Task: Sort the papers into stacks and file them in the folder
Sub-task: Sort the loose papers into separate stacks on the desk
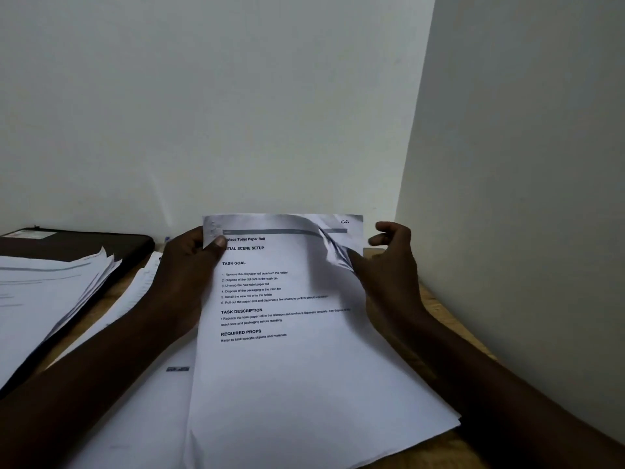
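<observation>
Head view: paper sheaf [287,350] raised over surface [456,328], top-left corner pinched by left hand [186,269]; right hand [389,269] loose-fingered, thumb against curled top-right corner. Dark folder [84,243] far left under another stack [50,289].

Wooden table [439,301] set in a corner between two pale walls. A dark folder [130,245] lay at its far left, bearing a fanned pile of papers [50,286]; loose white sheets [135,401] lay flat on the wood just beside it.

left hand [184,265] — bare, thumbnail showing | right hand [389,265] — bare | forearms [101,350] bare to frame edge
</observation>
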`<state>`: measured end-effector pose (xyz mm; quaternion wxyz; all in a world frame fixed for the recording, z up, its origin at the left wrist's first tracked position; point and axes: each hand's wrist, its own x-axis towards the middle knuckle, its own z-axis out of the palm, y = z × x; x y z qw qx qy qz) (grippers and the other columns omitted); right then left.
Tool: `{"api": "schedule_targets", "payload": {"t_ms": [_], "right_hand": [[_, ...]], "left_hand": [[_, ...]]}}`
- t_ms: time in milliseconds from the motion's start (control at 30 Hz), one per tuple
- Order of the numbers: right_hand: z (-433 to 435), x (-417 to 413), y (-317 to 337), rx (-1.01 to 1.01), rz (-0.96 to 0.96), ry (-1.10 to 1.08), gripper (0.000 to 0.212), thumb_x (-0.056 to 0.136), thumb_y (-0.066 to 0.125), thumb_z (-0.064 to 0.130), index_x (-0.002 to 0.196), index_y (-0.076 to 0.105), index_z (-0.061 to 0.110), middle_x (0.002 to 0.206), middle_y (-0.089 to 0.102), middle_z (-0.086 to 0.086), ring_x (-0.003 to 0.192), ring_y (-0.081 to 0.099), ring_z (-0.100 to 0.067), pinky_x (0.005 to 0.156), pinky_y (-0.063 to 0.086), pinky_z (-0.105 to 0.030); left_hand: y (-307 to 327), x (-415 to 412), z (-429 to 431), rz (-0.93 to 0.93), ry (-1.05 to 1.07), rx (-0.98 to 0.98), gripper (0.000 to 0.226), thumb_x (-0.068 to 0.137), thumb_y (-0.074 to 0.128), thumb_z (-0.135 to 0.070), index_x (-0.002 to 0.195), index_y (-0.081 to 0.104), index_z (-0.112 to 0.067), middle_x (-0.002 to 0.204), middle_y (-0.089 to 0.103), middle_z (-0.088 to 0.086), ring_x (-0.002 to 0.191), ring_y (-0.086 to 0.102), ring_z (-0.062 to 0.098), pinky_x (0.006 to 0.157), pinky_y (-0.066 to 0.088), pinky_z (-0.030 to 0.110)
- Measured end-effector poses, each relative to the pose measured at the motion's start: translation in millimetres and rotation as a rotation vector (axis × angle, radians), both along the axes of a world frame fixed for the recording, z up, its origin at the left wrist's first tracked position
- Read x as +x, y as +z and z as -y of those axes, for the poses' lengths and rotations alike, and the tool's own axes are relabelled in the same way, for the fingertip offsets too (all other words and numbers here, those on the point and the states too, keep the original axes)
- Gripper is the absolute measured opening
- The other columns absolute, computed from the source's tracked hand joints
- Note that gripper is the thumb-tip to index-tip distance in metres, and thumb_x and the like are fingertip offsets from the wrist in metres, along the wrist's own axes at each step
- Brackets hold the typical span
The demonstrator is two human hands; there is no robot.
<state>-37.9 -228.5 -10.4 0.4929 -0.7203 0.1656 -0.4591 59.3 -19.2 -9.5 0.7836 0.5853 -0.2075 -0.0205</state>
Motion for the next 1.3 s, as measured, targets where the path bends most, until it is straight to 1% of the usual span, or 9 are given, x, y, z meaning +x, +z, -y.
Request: {"api": "schedule_targets", "payload": {"t_ms": [67, 333, 567, 700, 800, 900, 1000, 1167, 1300], "right_hand": [[2, 1, -1, 0.017, -0.004, 0.016, 0.061, 0.069, 0.085, 0.025, 0.114, 0.044, 0.029, 0.102, 0.057, 0.009, 0.088, 0.057, -0.013, 0.075, 0.049, -0.033], [-2, -7, 6, -0.052, 0.088, -0.018, 0.03, 0.076, 0.069, 0.002, 0.096, 0.059, 0.02, 0.057, 0.057, 0.003, 0.049, 0.046, -0.002, 0.05, 0.035, -0.014], [-4, -7, 6, -0.108, 0.122, -0.056, 0.014, 0.075, 0.071, 0.006, 0.082, 0.063, 0.015, 0.051, 0.059, 0.007, 0.045, 0.047, -0.002, 0.049, 0.033, -0.017], [-3, -4, 2, -0.187, 0.183, -0.105, 0.017, 0.075, 0.073, 0.007, 0.068, 0.063, 0.019, 0.083, 0.068, 0.014, 0.085, 0.063, 0.0, 0.069, 0.044, -0.024], [-4, -3, 2, -0.274, 0.226, -0.123, 0.026, 0.074, 0.076, 0.005, 0.068, 0.062, 0.025, 0.104, 0.058, 0.013, 0.109, 0.055, -0.01, 0.07, 0.044, -0.022], [-7, -7, 7, -0.251, 0.238, 0.057, 0.023, 0.081, 0.077, 0.017, 0.065, 0.061, 0.014, 0.071, 0.06, 0.011, 0.07, 0.057, -0.004, 0.059, 0.039, -0.021], [-19, -11, 11, -0.043, 0.192, 0.32, 0.051, 0.093, 0.059, 0.039, 0.059, 0.059, 0.002, 0.054, 0.059, -0.011, 0.053, 0.057, -0.016, 0.054, 0.046, -0.027], [-14, -8, 9, 0.218, 0.073, 0.349, 0.011, 0.092, 0.065, 0.019, 0.095, 0.055, 0.016, 0.063, 0.06, -0.004, 0.047, 0.055, -0.018, 0.044, 0.04, -0.024], [-2, -1, 1, 0.066, 0.0, 0.085, 0.058, 0.068, 0.084, 0.03, 0.112, 0.047, 0.031, 0.098, 0.06, 0.011, 0.079, 0.06, -0.015, 0.064, 0.05, -0.034]], "left_hand": [[0, 0, 1, -0.005, 0.001, -0.005, 0.019, 0.101, 0.046, -0.006, 0.11, 0.063, -0.009, 0.112, 0.068, 0.02, 0.099, 0.064, 0.035, 0.087, 0.056, 0.048], [-1, 0, 1, -0.019, 0.006, 0.0, 0.023, 0.102, 0.046, -0.006, 0.119, 0.061, -0.004, 0.112, 0.068, 0.02, 0.099, 0.065, 0.035, 0.089, 0.054, 0.046], [0, -1, -1, -0.03, 0.004, -0.015, 0.022, 0.102, 0.046, -0.006, 0.117, 0.061, -0.004, 0.108, 0.068, 0.018, 0.088, 0.066, 0.029, 0.075, 0.058, 0.037], [1, -1, -1, -0.024, 0.006, -0.022, 0.024, 0.102, 0.045, -0.007, 0.121, 0.06, -0.003, 0.106, 0.069, 0.016, 0.085, 0.067, 0.026, 0.076, 0.057, 0.037], [2, -1, -1, -0.015, 0.012, -0.019, 0.021, 0.102, 0.045, -0.007, 0.116, 0.061, -0.005, 0.109, 0.068, 0.018, 0.089, 0.067, 0.029, 0.079, 0.057, 0.04], [2, 1, -3, -0.018, 0.019, -0.013, 0.02, 0.102, 0.045, -0.008, 0.111, 0.063, -0.008, 0.112, 0.068, 0.019, 0.092, 0.067, 0.031, 0.081, 0.057, 0.043], [3, 1, -3, -0.013, 0.03, 0.002, 0.018, 0.102, 0.046, -0.008, 0.105, 0.063, -0.01, 0.113, 0.067, 0.022, 0.09, 0.066, 0.031, 0.082, 0.056, 0.043], [2, 1, -3, -0.003, 0.015, 0.019, 0.019, 0.102, 0.046, -0.008, 0.107, 0.064, -0.008, 0.114, 0.067, 0.025, 0.1, 0.064, 0.036, 0.095, 0.051, 0.05], [2, 1, -1, -0.018, 0.007, 0.002, 0.019, 0.102, 0.046, -0.009, 0.106, 0.064, -0.012, 0.103, 0.07, 0.013, 0.089, 0.067, 0.028, 0.083, 0.056, 0.043]]}}
